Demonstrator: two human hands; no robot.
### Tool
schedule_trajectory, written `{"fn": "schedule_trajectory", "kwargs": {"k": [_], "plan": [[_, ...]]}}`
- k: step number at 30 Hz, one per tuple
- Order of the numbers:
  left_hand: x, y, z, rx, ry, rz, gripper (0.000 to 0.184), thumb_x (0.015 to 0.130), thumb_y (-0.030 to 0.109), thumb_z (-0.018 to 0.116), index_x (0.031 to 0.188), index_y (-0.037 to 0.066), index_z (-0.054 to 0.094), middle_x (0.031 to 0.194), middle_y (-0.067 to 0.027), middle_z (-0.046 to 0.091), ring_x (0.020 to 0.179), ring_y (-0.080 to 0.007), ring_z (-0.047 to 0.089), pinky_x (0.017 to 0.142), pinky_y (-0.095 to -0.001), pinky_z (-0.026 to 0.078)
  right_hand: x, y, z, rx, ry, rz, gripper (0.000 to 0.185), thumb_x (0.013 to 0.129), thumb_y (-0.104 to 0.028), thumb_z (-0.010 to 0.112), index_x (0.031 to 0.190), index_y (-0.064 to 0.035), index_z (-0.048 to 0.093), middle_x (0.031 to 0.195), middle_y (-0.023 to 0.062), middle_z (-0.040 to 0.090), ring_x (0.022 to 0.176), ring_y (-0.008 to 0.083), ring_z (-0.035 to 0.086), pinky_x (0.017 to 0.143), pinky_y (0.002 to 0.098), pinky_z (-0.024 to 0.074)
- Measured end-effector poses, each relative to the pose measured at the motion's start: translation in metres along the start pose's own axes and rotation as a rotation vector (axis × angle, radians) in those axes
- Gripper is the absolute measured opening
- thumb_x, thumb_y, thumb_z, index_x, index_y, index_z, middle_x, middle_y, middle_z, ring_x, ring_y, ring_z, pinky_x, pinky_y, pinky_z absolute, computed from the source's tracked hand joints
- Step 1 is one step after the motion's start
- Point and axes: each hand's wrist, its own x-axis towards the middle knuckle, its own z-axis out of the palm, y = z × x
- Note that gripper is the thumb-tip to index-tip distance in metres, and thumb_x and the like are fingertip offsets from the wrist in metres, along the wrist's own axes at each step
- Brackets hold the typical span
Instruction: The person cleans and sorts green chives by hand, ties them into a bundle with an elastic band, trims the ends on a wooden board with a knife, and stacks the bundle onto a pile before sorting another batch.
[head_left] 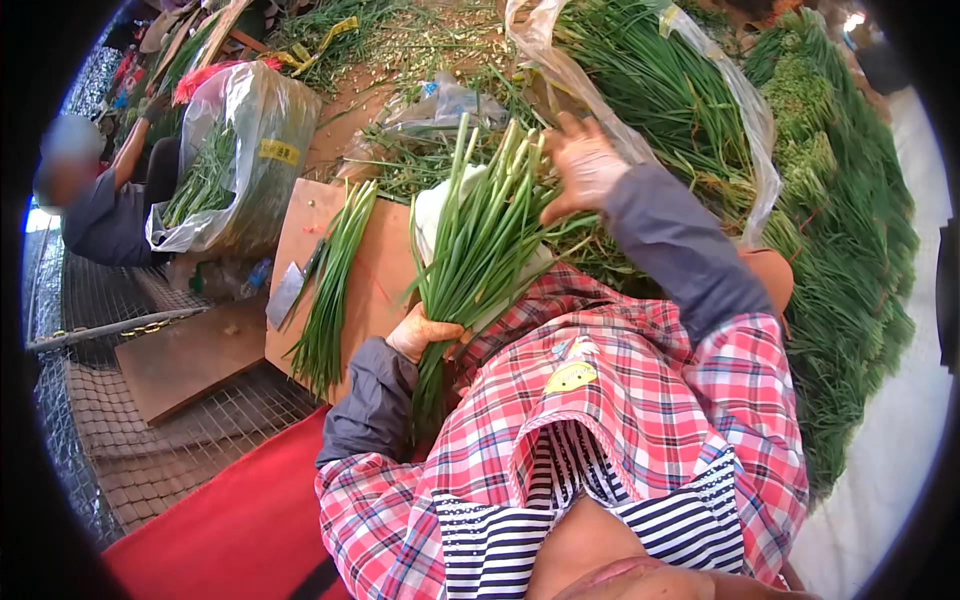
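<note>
My left hand is closed around the lower, leafy part of a bunch of garlic chives, which stands tilted with its pale cut ends pointing away from me. At the right side of those ends is my right hand, its fingers spread and nothing held in them; whether it touches the stalks I cannot tell. Left of the bunch, a smaller bunch of chives lies on a wooden board. A knife with a broad blade rests beside it, its handle partly under the leaves. Something white shows behind the held bunch.
A clear plastic bag packed with chives stands at the upper right, beside a long heap of chives. Another bag stands upper left, near a person. Trimmings litter the ground. A second board lies lower left.
</note>
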Motion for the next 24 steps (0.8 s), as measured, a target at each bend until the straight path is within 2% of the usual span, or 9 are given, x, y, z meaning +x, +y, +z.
{"fn": "schedule_trajectory", "kwargs": {"k": [2, 6, 10, 14, 16, 18, 20, 21, 24], "plan": [[0.0, -0.002, 0.003, -0.005, 0.04, -0.01, 0.044, 0.068, 0.004, 0.064, 0.111, 0.004, 0.053, 0.072, -0.0089, 0.059, 0.048, -0.0137, 0.051, 0.043, -0.0235, 0.04, 0.014, -0.025, -0.007, 0.0, -0.19, -0.073, 0.092, 0.057, -0.065, 0.063, 0.118, 0.0026, 0.051, 0.132, 0.0237, 0.037, 0.128, 0.0354, 0.024, 0.105, 0.0545, 0.0101], [0.0, -0.006, 0.007, 0.015, 0.075, 0.006, 0.042, 0.068, 0.002, 0.065, 0.109, 0.003, 0.054, 0.072, -0.0083, 0.06, 0.05, -0.0131, 0.052, 0.044, -0.0231, 0.04, 0.037, -0.027, 0.068, 0.632, -0.017, 0.078, 0.043, 0.075, -0.042, 0.062, 0.099, -0.0062, 0.063, 0.081, 0.0116, 0.065, 0.078, 0.0252, 0.061, 0.073, 0.0343, 0.046], [0.001, -0.005, 0.007, -0.017, 0.056, 0.006, 0.039, 0.068, 0.003, 0.065, 0.106, 0.002, 0.055, 0.073, -0.0082, 0.061, 0.051, -0.0128, 0.052, 0.045, -0.0229, 0.04, 0.01, -0.016, 0.015, 1.875, 0.409, 0.622, 0.02, 0.085, -0.025, 0.057, 0.09, -0.0075, 0.064, 0.069, 0.0032, 0.06, 0.051, 0.0123, 0.05, 0.046, 0.027, 0.0403], [0.003, -0.007, 0.003, 0.018, 0.054, -0.01, 0.038, 0.068, 0.003, 0.066, 0.104, 0.003, 0.055, 0.072, -0.008, 0.06, 0.05, -0.0126, 0.052, 0.045, -0.0225, 0.04, -0.019, 0.063, 0.009, 2.574, 0.557, 0.324, 0.02, 0.089, -0.021, 0.048, 0.097, -0.0043, 0.054, 0.047, -0.0053, 0.032, 0.037, 0.0054, 0.028, 0.039, 0.0205, 0.0269], [0.003, -0.009, 0.005, 0.037, 0.068, 0.031, 0.04, 0.067, 0.006, 0.066, 0.105, 0.003, 0.053, 0.07, -0.0083, 0.059, 0.047, -0.0124, 0.051, 0.042, -0.0221, 0.04, -0.039, 0.097, 0.003, 2.401, 0.736, 0.114, 0.024, 0.088, -0.023, 0.052, 0.096, -0.0007, 0.056, 0.046, -0.0049, 0.031, 0.036, 0.006, 0.02, 0.036, 0.023, 0.0197], [0.003, -0.01, 0.005, 0.022, 0.095, 0.03, 0.04, 0.067, 0.006, 0.066, 0.105, 0.003, 0.053, 0.07, -0.0079, 0.06, 0.047, -0.0121, 0.051, 0.042, -0.0221, 0.04, -0.053, 0.155, 0.04, 2.214, 0.408, 0.177, 0.028, 0.086, -0.025, 0.053, 0.101, -0.0023, 0.057, 0.055, 0.0042, 0.05, 0.042, 0.0136, 0.042, 0.042, 0.0294, 0.0364], [0.004, -0.014, 0.005, 0.016, 0.107, 0.043, 0.04, 0.067, 0.005, 0.066, 0.105, 0.003, 0.053, 0.071, -0.0077, 0.06, 0.047, -0.012, 0.051, 0.042, -0.022, 0.04, -0.052, 0.14, 0.052, 0.432, 0.024, 0.545, 0.037, 0.082, -0.026, 0.056, 0.114, -0.0066, 0.054, 0.086, 0.0162, 0.062, 0.075, 0.0262, 0.061, 0.069, 0.0362, 0.0476], [0.005, -0.012, 0.006, 0.024, 0.108, 0.052, 0.039, 0.067, 0.005, 0.065, 0.104, 0.003, 0.053, 0.071, -0.0076, 0.06, 0.047, -0.0121, 0.051, 0.042, -0.022, 0.04, -0.06, 0.115, 0.025, 0.17, -0.383, 0.64, 0.042, 0.079, -0.025, 0.055, 0.119, -0.0109, 0.052, 0.111, 0.0199, 0.056, 0.105, 0.0313, 0.053, 0.091, 0.035, 0.0399], [0.008, -0.011, 0.013, 0.046, 0.123, 0.057, 0.037, 0.068, 0.004, 0.065, 0.103, 0.003, 0.054, 0.072, -0.0076, 0.06, 0.048, -0.0124, 0.052, 0.043, -0.0218, 0.04, -0.053, 0.088, 0.017, 0.676, 0.307, 0.378, 0.038, 0.079, -0.014, 0.059, 0.116, -0.0053, 0.055, 0.108, 0.0109, 0.06, 0.092, 0.0167, 0.058, 0.082, 0.0275, 0.0444]]}}
